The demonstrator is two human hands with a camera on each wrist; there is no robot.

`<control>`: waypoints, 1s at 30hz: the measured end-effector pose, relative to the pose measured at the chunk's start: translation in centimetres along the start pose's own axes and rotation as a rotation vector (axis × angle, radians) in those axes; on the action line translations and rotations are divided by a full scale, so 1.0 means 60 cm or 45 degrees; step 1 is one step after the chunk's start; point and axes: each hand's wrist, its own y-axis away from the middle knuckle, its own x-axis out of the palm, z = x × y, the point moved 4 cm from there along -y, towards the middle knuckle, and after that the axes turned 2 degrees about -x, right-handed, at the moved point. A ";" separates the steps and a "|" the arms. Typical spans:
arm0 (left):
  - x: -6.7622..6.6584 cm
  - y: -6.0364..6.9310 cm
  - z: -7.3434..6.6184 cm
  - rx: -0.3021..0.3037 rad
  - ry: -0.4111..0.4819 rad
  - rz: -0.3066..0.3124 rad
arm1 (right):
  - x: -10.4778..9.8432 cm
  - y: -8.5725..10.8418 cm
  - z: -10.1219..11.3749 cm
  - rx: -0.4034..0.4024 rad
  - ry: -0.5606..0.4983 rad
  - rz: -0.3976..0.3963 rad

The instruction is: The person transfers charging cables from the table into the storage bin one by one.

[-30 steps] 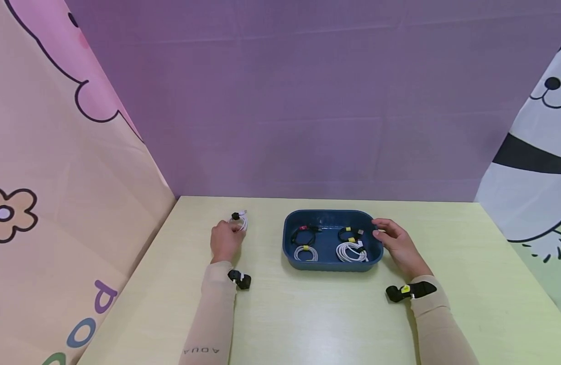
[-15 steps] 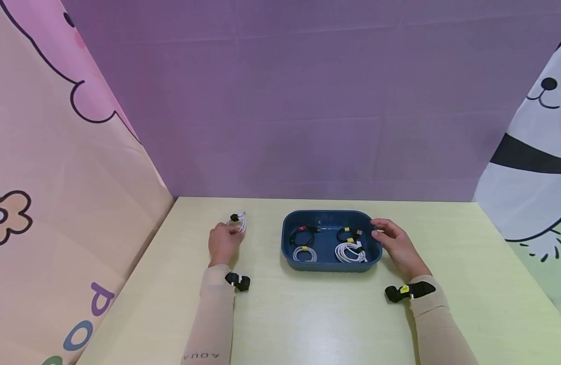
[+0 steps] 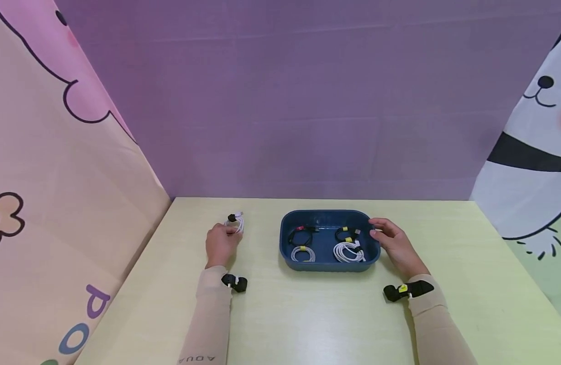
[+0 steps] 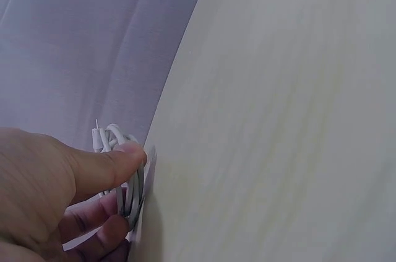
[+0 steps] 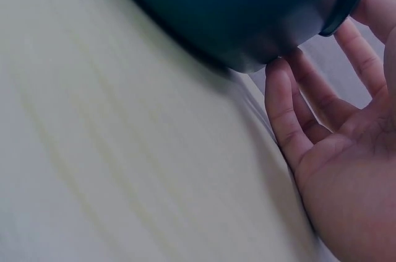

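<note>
My left hand (image 3: 222,244) pinches a coiled white cable (image 3: 238,223) between thumb and fingers at the table's left side. A black tie wraps the coil, and a plug end sticks up from it. In the left wrist view the thumb presses on the white loops (image 4: 129,194), close to the tabletop. At the right end of a dark blue plastic bin (image 3: 326,267), my right hand (image 3: 401,248) holds the rim with the thumb over it. The right wrist view shows its fingers (image 5: 284,98) against the outer wall of the bin (image 5: 247,14).
Inside the bin lie a black cable with a red tie (image 3: 300,236), a grey cable with a yellow tie (image 3: 303,254), a black cable with yellow ties (image 3: 346,234) and a thick white coil (image 3: 349,252). Behind the pale table (image 3: 299,314) hangs a purple cloth (image 3: 280,101).
The whole head view has drifted slightly, so everything appears a little further left. Both hands keep their holds, and their places relative to the bin look the same.
</note>
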 end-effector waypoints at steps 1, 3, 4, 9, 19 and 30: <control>0.000 0.001 0.001 0.007 -0.002 -0.008 | 0.001 0.000 0.001 -0.001 0.000 0.001; -0.001 0.002 0.002 0.016 0.005 -0.013 | 0.001 0.000 0.001 -0.001 0.004 0.004; -0.001 0.002 0.003 0.018 0.008 -0.014 | 0.001 0.000 0.002 0.002 0.006 0.005; -0.002 0.001 0.003 0.025 0.025 -0.013 | 0.001 0.001 0.003 0.016 0.018 0.001; -0.003 -0.001 0.003 0.044 0.053 -0.034 | 0.001 0.001 0.001 0.003 0.025 -0.007; -0.006 0.000 -0.004 0.077 0.051 -0.041 | 0.000 0.000 0.000 0.002 0.017 0.001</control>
